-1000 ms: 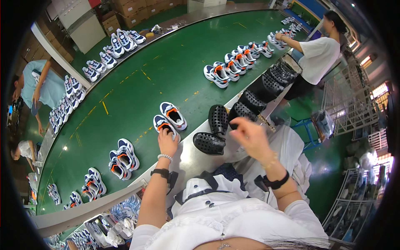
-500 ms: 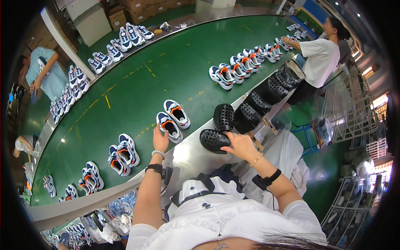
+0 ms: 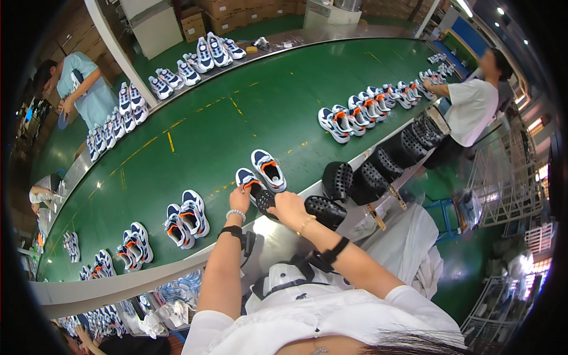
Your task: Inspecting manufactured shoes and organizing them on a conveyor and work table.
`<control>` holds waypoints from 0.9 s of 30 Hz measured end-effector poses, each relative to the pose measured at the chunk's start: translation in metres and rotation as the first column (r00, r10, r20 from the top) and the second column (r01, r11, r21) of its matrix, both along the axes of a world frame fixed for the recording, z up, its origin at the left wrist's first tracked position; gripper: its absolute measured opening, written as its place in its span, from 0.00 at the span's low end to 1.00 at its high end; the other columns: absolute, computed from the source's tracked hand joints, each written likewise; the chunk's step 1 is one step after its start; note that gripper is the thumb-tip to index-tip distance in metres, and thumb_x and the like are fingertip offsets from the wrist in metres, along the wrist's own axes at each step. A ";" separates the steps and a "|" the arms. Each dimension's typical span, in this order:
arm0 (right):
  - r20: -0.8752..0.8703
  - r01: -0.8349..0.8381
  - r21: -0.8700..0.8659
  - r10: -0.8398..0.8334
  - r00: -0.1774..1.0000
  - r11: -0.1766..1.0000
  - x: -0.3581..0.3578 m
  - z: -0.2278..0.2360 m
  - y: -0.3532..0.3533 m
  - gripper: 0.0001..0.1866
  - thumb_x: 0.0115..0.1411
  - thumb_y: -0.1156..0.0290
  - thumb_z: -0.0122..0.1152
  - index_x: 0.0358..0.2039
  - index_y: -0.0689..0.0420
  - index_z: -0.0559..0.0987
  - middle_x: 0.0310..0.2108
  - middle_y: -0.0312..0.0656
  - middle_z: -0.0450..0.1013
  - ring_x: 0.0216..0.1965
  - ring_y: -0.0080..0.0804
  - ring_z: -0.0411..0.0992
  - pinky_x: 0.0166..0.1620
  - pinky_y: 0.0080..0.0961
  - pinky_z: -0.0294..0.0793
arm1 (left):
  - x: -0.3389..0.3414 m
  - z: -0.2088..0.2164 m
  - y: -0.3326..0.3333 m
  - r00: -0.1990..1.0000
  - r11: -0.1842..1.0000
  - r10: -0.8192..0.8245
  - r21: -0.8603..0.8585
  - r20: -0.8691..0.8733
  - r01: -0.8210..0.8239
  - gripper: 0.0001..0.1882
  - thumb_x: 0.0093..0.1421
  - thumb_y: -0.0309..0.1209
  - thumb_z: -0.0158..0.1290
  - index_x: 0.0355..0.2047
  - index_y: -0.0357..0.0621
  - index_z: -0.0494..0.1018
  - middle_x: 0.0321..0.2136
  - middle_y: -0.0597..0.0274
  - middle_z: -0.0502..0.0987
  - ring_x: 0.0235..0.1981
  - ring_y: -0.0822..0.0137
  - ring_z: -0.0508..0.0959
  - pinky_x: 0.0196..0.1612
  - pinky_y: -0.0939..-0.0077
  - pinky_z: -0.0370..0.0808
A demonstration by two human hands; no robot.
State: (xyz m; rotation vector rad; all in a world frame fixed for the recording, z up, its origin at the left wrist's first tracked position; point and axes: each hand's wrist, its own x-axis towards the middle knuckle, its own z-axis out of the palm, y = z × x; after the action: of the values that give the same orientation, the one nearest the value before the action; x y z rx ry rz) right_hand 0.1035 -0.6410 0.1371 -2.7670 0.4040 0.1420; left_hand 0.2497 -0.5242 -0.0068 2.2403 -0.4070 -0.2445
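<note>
My right hand [image 3: 290, 210] grips a black perforated shoe insert [image 3: 265, 201], shaped like a shoe toe. The insert lies over the opening of a navy and white sneaker [image 3: 244, 176] with orange lining; how far in it sits is hidden. My left hand [image 3: 238, 199] closes on the near side of that sneaker's upper. Its mate [image 3: 267, 170] stands just beyond, upright, its opening facing me. To the right of my right hand, another black perforated insert [image 3: 325, 212] rests on the metal edge, beside a stack of inserts [image 3: 338, 181].
Sneakers stand in pairs along the green conveyor belt [image 3: 201, 154], including a close pair [image 3: 188, 219] at left and a row [image 3: 361, 112] at right. More nested inserts [image 3: 387, 163] line the metal edge. A co-worker [image 3: 473, 109] stands at far right, another [image 3: 83, 89] at far left.
My right hand has moved left from the black inserts to the sneaker, carrying one insert. My left hand has stayed at the same sneaker. The view has shifted slightly.
</note>
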 end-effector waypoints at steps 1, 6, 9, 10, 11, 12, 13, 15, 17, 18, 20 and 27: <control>0.002 0.031 0.013 -0.031 1.000 0.999 0.019 -0.017 0.007 0.21 0.47 0.52 0.66 0.28 0.60 0.79 0.27 0.49 0.76 0.31 0.46 0.76 0.35 0.37 0.75 | 0.002 -0.001 0.010 1.000 1.000 0.023 0.009 0.009 -0.023 0.18 0.56 0.42 0.50 0.37 0.39 0.76 0.27 0.42 0.76 0.31 0.45 0.76 0.35 0.58 0.71; 0.045 0.087 -0.020 -0.086 0.995 0.996 0.072 -0.069 0.009 0.21 0.44 0.53 0.69 0.27 0.59 0.79 0.27 0.47 0.76 0.31 0.42 0.76 0.35 0.35 0.76 | 0.004 0.004 0.016 1.000 0.998 0.004 0.057 -0.029 -0.002 0.19 0.59 0.44 0.48 0.39 0.41 0.76 0.31 0.41 0.76 0.36 0.43 0.75 0.41 0.55 0.71; 0.108 0.085 -0.007 -0.084 0.991 0.996 0.084 -0.086 0.017 0.20 0.44 0.54 0.69 0.26 0.59 0.79 0.26 0.47 0.76 0.30 0.42 0.76 0.34 0.34 0.76 | 0.005 0.002 0.026 0.999 0.998 0.033 0.046 -0.019 -0.032 0.20 0.58 0.45 0.48 0.39 0.40 0.76 0.30 0.40 0.76 0.35 0.42 0.76 0.40 0.56 0.71; 0.135 0.083 0.002 -0.083 0.987 0.997 0.087 -0.091 0.018 0.20 0.44 0.54 0.69 0.25 0.59 0.78 0.26 0.48 0.75 0.29 0.43 0.76 0.32 0.34 0.76 | 0.003 0.002 0.027 0.999 0.998 0.033 0.062 -0.017 -0.032 0.20 0.58 0.44 0.48 0.40 0.40 0.76 0.30 0.40 0.76 0.35 0.42 0.76 0.40 0.56 0.71; 0.134 0.075 0.005 -0.075 0.988 0.997 0.091 -0.097 0.022 0.20 0.44 0.54 0.69 0.25 0.59 0.78 0.26 0.48 0.75 0.29 0.43 0.76 0.32 0.34 0.76 | 0.003 0.002 0.028 0.999 0.996 0.033 0.079 -0.014 -0.031 0.20 0.58 0.44 0.48 0.40 0.40 0.76 0.30 0.40 0.76 0.35 0.42 0.76 0.40 0.55 0.71; 0.153 0.085 -0.004 -0.084 0.985 0.996 0.095 -0.103 0.024 0.19 0.44 0.55 0.69 0.25 0.58 0.79 0.25 0.47 0.76 0.29 0.42 0.76 0.32 0.33 0.76 | 0.002 0.001 0.029 0.998 0.997 0.045 0.057 0.043 -0.047 0.20 0.59 0.44 0.48 0.40 0.40 0.76 0.29 0.41 0.76 0.33 0.43 0.76 0.38 0.55 0.72; 0.174 0.096 -0.011 -0.093 0.980 0.995 0.098 -0.110 0.026 0.17 0.43 0.56 0.69 0.26 0.57 0.80 0.25 0.46 0.76 0.29 0.41 0.77 0.32 0.33 0.76 | 0.001 -0.001 0.030 0.998 0.997 0.048 0.059 0.044 -0.051 0.20 0.59 0.44 0.48 0.40 0.40 0.76 0.29 0.41 0.76 0.33 0.43 0.76 0.38 0.55 0.72; 0.190 0.091 -0.019 -0.086 0.978 0.996 0.099 -0.127 0.027 0.16 0.45 0.57 0.68 0.25 0.58 0.79 0.22 0.45 0.76 0.26 0.41 0.77 0.30 0.33 0.76 | 0.001 -0.002 0.024 0.998 0.999 0.043 0.024 -0.050 -0.042 0.21 0.59 0.43 0.47 0.45 0.41 0.74 0.30 0.40 0.76 0.34 0.43 0.76 0.40 0.55 0.72; 0.265 0.160 0.018 -0.159 0.951 0.987 0.096 -0.145 0.034 0.16 0.47 0.58 0.66 0.24 0.59 0.77 0.20 0.45 0.75 0.23 0.42 0.76 0.28 0.33 0.76 | 0.000 -0.007 0.024 1.000 0.999 0.019 0.027 -0.010 -0.019 0.21 0.59 0.43 0.47 0.45 0.40 0.74 0.29 0.40 0.76 0.34 0.43 0.76 0.39 0.55 0.72; 0.287 0.142 0.007 -0.139 0.948 0.990 0.094 -0.148 0.036 0.16 0.49 0.58 0.64 0.23 0.59 0.76 0.19 0.46 0.75 0.22 0.42 0.76 0.27 0.33 0.75 | -0.003 -0.005 0.027 0.999 1.000 0.024 0.020 -0.027 -0.023 0.21 0.59 0.42 0.47 0.46 0.40 0.73 0.29 0.40 0.76 0.33 0.43 0.76 0.38 0.56 0.72; 0.265 0.122 -0.011 -0.114 0.957 0.993 0.101 -0.153 0.036 0.16 0.50 0.58 0.63 0.23 0.59 0.76 0.19 0.46 0.75 0.22 0.42 0.76 0.27 0.33 0.75 | -0.006 -0.014 0.030 0.999 0.999 0.035 -0.016 0.026 -0.035 0.21 0.60 0.41 0.48 0.46 0.38 0.73 0.27 0.41 0.76 0.30 0.44 0.76 0.35 0.56 0.72; 0.191 0.062 0.061 -0.072 0.979 0.996 0.105 -0.153 0.033 0.18 0.51 0.56 0.61 0.25 0.61 0.75 0.20 0.50 0.75 0.25 0.46 0.76 0.30 0.37 0.75 | -0.003 -0.025 0.030 0.990 0.997 0.078 -0.028 0.117 -0.075 0.20 0.59 0.39 0.49 0.47 0.38 0.72 0.42 0.45 0.75 0.43 0.47 0.74 0.47 0.61 0.70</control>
State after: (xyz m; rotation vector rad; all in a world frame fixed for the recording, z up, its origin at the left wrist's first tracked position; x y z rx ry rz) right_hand 0.2085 -0.6075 -0.0162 -2.6783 0.4346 -0.1297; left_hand 0.2464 -0.4944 -0.0318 2.2484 -0.3832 -0.0669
